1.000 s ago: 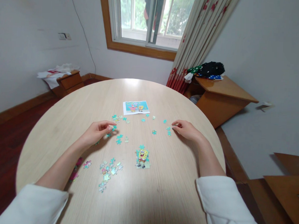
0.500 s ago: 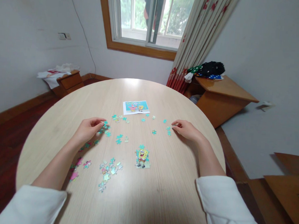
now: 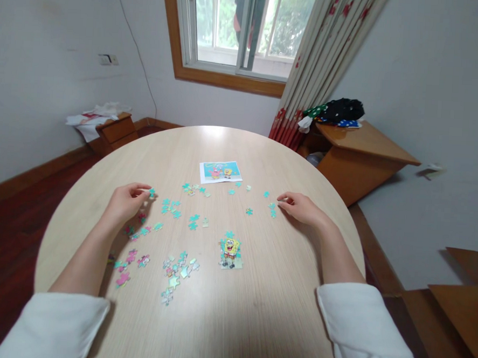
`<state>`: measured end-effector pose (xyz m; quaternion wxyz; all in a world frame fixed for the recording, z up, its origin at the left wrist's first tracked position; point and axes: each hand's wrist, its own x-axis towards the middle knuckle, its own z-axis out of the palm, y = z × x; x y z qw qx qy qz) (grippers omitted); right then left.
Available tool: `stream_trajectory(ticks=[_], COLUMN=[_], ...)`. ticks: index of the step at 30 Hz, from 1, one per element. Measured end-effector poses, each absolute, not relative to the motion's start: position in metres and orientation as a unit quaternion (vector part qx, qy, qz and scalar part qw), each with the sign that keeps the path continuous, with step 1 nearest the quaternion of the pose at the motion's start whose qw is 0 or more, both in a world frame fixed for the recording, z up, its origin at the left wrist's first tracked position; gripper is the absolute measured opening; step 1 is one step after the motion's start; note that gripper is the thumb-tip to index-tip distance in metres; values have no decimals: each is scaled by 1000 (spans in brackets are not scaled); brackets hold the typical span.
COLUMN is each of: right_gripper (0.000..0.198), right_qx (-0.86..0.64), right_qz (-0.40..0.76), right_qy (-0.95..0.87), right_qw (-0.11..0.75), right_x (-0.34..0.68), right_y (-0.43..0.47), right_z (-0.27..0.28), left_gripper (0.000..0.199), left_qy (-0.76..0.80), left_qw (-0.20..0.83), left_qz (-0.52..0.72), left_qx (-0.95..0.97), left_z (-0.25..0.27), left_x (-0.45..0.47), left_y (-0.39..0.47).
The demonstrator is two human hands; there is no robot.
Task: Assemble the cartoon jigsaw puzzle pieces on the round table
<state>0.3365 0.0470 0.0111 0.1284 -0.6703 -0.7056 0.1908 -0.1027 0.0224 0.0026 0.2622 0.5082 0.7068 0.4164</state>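
No text, label, brand, number or sign can be read. A printed cartoon picture is shown on the sheet point(image 3: 220, 172) on the table point(image 3: 222, 318), and a cartoon figure on the joined puzzle pieces point(image 3: 229, 252), but any lettering on them is too small to be made out.

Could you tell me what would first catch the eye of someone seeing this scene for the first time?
Probably the small joined patch of puzzle with a yellow cartoon figure, at the middle of the round wooden table, with loose teal and pink pieces scattered to its left. The left hand pinches a teal piece, the right hand rests by other pieces, and a reference picture lies farther back.
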Motion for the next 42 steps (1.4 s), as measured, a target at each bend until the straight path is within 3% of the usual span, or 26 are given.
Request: stream_trajectory(ticks=[8,24,35,42], right_gripper=[23,24,23,23], right_qx=[-661,-667,-662,-664], right_qz=[183,187,184,187], right_qy=[-715,-710,-714,-712], right_qw=[136,130,129,132], right_x=[339,337,338,338], right_y=[49,47,49,48], right_z=[9,11,9,10], left_gripper=[30,27,34,40], left_qy=[760,788,641,639], left_qw=[236,110,234,242], left_qz=[402,264,253,229], left_qx=[452,546,686,693], left_z=[1,-5,5,0], left_x=[-121,-124,-95,-98], left_y=[26,28,17,17])
